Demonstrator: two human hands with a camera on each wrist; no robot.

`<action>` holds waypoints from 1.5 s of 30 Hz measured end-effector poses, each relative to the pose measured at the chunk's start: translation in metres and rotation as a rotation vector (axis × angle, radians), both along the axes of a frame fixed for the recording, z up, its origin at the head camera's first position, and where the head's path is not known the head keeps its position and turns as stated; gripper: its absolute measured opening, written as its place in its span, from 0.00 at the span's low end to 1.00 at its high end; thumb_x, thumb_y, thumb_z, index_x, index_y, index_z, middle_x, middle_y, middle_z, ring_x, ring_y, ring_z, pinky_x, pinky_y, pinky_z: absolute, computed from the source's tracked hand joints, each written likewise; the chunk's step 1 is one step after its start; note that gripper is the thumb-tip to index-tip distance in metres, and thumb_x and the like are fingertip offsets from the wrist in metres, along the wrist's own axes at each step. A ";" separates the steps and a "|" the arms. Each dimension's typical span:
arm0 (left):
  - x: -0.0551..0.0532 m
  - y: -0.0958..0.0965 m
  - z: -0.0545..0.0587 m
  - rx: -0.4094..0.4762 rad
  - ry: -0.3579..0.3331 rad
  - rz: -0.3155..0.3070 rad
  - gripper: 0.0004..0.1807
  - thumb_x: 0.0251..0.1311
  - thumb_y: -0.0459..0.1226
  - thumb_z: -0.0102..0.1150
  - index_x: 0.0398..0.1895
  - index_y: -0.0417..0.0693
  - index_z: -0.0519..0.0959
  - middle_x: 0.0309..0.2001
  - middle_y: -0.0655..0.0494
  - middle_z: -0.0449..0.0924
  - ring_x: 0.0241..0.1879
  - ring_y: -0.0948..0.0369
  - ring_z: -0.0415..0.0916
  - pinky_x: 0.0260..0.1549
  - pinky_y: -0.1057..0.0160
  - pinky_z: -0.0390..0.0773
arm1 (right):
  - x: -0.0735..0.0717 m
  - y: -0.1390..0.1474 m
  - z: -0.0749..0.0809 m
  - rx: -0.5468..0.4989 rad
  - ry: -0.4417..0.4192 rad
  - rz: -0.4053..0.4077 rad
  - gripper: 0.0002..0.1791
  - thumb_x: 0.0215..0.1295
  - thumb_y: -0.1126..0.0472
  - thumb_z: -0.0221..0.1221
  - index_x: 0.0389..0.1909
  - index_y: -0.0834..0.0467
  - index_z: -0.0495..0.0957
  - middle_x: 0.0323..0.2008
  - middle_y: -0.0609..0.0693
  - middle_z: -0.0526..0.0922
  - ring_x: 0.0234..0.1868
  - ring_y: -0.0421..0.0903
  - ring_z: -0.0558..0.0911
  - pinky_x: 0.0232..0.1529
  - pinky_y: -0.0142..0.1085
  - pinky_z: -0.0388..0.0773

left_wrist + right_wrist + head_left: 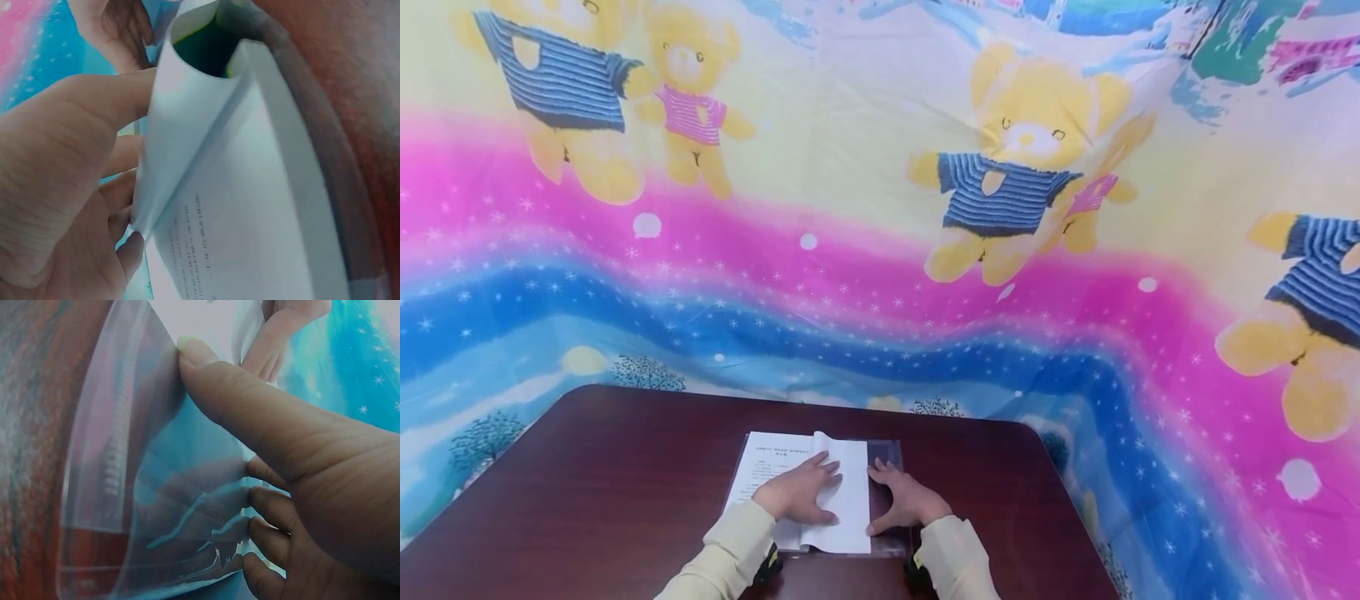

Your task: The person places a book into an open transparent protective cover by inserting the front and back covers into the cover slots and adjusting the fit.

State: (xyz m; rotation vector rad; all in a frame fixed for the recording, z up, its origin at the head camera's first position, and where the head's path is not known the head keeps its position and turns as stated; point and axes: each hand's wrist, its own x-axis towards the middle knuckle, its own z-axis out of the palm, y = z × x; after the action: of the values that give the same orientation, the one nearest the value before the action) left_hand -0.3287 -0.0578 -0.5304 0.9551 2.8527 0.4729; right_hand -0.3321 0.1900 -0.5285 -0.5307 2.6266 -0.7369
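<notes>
paper stack (842,500): I see it mid-table (587,467), long axis pointing away from me
left hand (797,493): grip pinching the lifted sheets
right hand (904,500): grip holding clear sleeve (886,457), just right of stack

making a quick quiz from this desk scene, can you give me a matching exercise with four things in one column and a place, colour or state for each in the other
Things:
1. left hand
2. right hand
3. table
4. cloth backdrop

Descriptions:
A. dark reddish-brown wood
B. holds the clear plastic sleeve at its edge
C. printed with yellow bears in striped shirts
D. presses on the folded-over white paper

Pairs: 1-D, 2-B, 3-A, 4-C
</notes>
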 end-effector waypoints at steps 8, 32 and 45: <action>0.000 -0.003 -0.005 0.037 -0.006 -0.017 0.38 0.54 0.50 0.73 0.66 0.40 0.77 0.73 0.44 0.69 0.76 0.42 0.56 0.71 0.43 0.63 | -0.002 -0.001 -0.003 0.010 0.009 0.005 0.54 0.51 0.50 0.78 0.78 0.54 0.61 0.80 0.56 0.54 0.79 0.64 0.52 0.70 0.64 0.63; 0.002 -0.002 -0.010 0.137 -0.024 -0.031 0.42 0.56 0.48 0.73 0.70 0.37 0.71 0.73 0.39 0.67 0.76 0.38 0.55 0.71 0.38 0.60 | 0.001 -0.003 0.002 0.008 0.004 -0.001 0.52 0.52 0.53 0.78 0.77 0.55 0.63 0.80 0.58 0.55 0.79 0.66 0.52 0.69 0.67 0.61; 0.002 0.002 -0.016 0.158 0.004 -0.046 0.44 0.56 0.51 0.73 0.70 0.34 0.70 0.72 0.40 0.68 0.75 0.38 0.56 0.71 0.37 0.60 | 0.005 -0.006 0.001 0.031 0.052 0.009 0.53 0.50 0.52 0.79 0.76 0.59 0.64 0.79 0.61 0.57 0.79 0.66 0.53 0.69 0.66 0.62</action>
State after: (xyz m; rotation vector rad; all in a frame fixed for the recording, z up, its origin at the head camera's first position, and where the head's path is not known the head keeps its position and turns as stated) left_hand -0.3271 -0.0561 -0.5464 1.0449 2.8239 0.7017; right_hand -0.3269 0.1842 -0.5273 -0.5598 2.6776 -0.6871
